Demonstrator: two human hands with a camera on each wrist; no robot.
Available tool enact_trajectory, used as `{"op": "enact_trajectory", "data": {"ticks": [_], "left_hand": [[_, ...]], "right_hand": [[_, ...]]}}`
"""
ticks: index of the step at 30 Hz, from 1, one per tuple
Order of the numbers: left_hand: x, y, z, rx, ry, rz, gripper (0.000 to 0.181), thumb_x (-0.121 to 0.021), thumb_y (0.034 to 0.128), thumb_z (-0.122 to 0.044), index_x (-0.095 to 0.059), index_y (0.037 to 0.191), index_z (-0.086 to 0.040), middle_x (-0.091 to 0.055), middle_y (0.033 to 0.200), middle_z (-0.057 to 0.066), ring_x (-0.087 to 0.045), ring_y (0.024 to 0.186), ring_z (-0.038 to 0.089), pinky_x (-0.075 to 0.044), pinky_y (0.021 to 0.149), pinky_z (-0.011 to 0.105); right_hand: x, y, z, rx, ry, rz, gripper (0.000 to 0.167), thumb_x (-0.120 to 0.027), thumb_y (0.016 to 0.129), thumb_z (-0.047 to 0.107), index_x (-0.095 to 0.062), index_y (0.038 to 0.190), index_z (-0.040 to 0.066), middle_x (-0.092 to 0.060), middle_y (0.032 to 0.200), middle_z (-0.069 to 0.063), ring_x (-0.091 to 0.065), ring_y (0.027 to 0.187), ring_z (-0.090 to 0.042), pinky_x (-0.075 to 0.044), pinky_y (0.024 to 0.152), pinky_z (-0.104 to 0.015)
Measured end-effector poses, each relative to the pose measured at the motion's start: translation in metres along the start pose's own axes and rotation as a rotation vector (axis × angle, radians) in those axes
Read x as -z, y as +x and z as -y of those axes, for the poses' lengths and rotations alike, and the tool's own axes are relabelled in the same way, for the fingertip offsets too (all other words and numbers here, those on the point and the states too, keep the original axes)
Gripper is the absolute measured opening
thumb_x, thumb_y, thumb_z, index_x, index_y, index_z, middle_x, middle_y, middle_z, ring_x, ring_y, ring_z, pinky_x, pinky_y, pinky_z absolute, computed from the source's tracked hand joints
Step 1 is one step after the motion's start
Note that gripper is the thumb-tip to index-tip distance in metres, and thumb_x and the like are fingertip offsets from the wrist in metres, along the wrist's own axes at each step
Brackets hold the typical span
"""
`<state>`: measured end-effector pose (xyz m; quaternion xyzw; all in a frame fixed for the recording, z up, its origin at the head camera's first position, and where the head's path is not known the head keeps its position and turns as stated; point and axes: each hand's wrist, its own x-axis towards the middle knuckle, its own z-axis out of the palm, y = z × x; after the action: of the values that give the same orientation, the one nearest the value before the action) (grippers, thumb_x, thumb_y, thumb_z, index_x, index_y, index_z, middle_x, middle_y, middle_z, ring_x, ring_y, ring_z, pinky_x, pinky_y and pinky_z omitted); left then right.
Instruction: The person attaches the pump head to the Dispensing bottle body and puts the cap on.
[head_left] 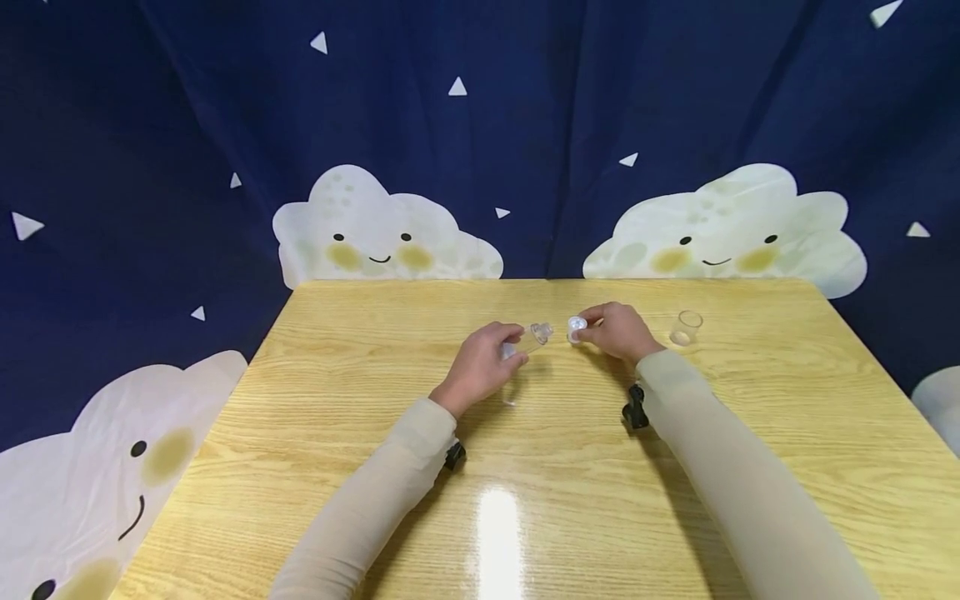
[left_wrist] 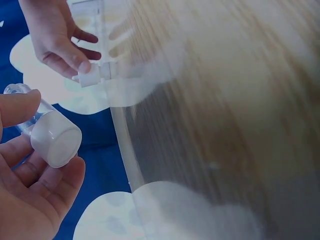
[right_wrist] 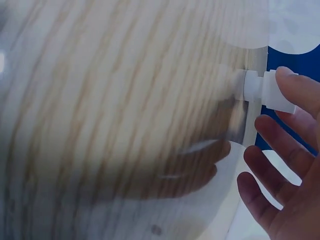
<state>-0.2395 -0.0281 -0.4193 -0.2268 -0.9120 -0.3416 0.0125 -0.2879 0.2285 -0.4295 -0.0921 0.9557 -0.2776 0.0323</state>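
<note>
My left hand (head_left: 483, 362) holds a small clear bottle (head_left: 536, 337) tilted above the table, its open-looking neck toward the right. In the left wrist view, the lower end of the bottle (left_wrist: 56, 140) looks white, and the thumb and fingers grip its sides. My right hand (head_left: 617, 329) pinches a small white pump top (head_left: 576, 328) between thumb and forefinger, its other fingers spread in the right wrist view. The white pump top (right_wrist: 277, 92) is close to the table surface; whether it touches cannot be told. A short gap separates bottle and pump top.
On the wooden table (head_left: 570, 467), a clear cup-shaped cap (head_left: 686, 328) stands to the right of my right hand. Behind the table's far edge hangs a dark blue curtain (head_left: 525, 150) with clouds. The glossy tabletop shows reflections.
</note>
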Motion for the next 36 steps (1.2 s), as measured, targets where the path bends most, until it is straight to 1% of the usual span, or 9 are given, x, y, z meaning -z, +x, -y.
{"op": "enact_trajectory", "data": {"ticks": [3,6,12,16,21,26,30,36], "left_hand": [[0.0,0.0,0.0,-0.002,-0.003,0.005,0.043,-0.07,0.0932,-0.021,-0.061,0.133,-0.008,-0.068,0.122,0.008,-0.065,0.114,0.023,-0.052,0.101,0.038],[0.001,0.0,0.0,-0.004,0.003,0.007,0.043,-0.07,0.0936,-0.022,-0.061,0.133,-0.008,-0.068,0.122,0.008,-0.065,0.114,0.023,-0.052,0.101,0.038],[0.003,-0.002,-0.001,-0.001,-0.005,0.005,0.043,-0.07,0.0935,-0.021,-0.061,0.133,-0.008,-0.067,0.123,0.008,-0.064,0.115,0.023,-0.052,0.101,0.038],[0.003,-0.003,0.0,0.001,-0.005,0.007,0.043,-0.069,0.0937,-0.021,-0.06,0.134,-0.009,-0.067,0.124,0.007,-0.064,0.116,0.023,-0.052,0.102,0.038],[0.005,-0.003,0.001,-0.004,0.0,0.004,0.044,-0.069,0.0938,-0.019,-0.06,0.135,-0.008,-0.067,0.124,0.008,-0.064,0.116,0.023,-0.052,0.103,0.038],[0.004,-0.003,0.001,-0.003,-0.005,0.003,0.043,-0.069,0.094,-0.019,-0.06,0.135,-0.008,-0.067,0.125,0.007,-0.063,0.118,0.023,-0.051,0.103,0.038],[0.003,-0.002,-0.001,-0.009,-0.002,0.006,0.043,-0.069,0.0944,-0.019,-0.06,0.135,-0.009,-0.067,0.125,0.007,-0.063,0.118,0.023,-0.051,0.103,0.038],[0.003,-0.001,-0.002,-0.015,-0.019,0.013,0.043,-0.068,0.0945,-0.018,-0.059,0.135,-0.007,-0.066,0.127,0.01,-0.063,0.119,0.025,-0.051,0.104,0.04]], "right_hand": [[0.002,0.0,0.002,-0.003,-0.006,0.005,0.042,-0.071,0.09,0.027,-0.069,0.123,0.002,-0.073,0.115,-0.017,-0.069,0.088,-0.026,-0.052,0.071,-0.032],[0.002,0.0,0.003,0.0,-0.011,0.007,0.042,-0.072,0.09,0.027,-0.069,0.123,0.001,-0.073,0.115,-0.017,-0.07,0.089,-0.027,-0.053,0.073,-0.034],[-0.001,0.002,-0.001,-0.004,-0.003,0.003,0.038,-0.072,0.089,0.028,-0.07,0.116,0.001,-0.074,0.111,-0.017,-0.068,0.096,-0.031,-0.054,0.082,-0.042],[-0.002,0.001,-0.004,-0.006,0.003,0.007,0.038,-0.07,0.09,0.026,-0.068,0.116,-0.002,-0.073,0.107,-0.019,-0.067,0.096,-0.032,-0.054,0.083,-0.044],[0.001,0.0,-0.003,-0.02,0.016,0.011,0.037,-0.069,0.092,0.026,-0.066,0.118,0.0,-0.072,0.111,-0.02,-0.067,0.1,-0.032,-0.054,0.083,-0.042],[0.003,-0.002,-0.004,-0.023,0.03,0.012,0.035,-0.066,0.094,0.025,-0.065,0.119,0.001,-0.069,0.114,-0.019,-0.066,0.101,-0.032,-0.054,0.077,-0.035],[0.006,-0.006,-0.003,-0.03,0.05,0.002,0.036,-0.063,0.095,0.023,-0.062,0.123,-0.001,-0.066,0.115,-0.021,-0.066,0.103,-0.034,-0.054,0.073,-0.032],[0.007,-0.01,-0.01,-0.015,0.066,-0.034,0.038,-0.063,0.096,0.022,-0.061,0.125,-0.002,-0.066,0.114,-0.02,-0.066,0.106,-0.036,-0.056,0.079,-0.037]]}}
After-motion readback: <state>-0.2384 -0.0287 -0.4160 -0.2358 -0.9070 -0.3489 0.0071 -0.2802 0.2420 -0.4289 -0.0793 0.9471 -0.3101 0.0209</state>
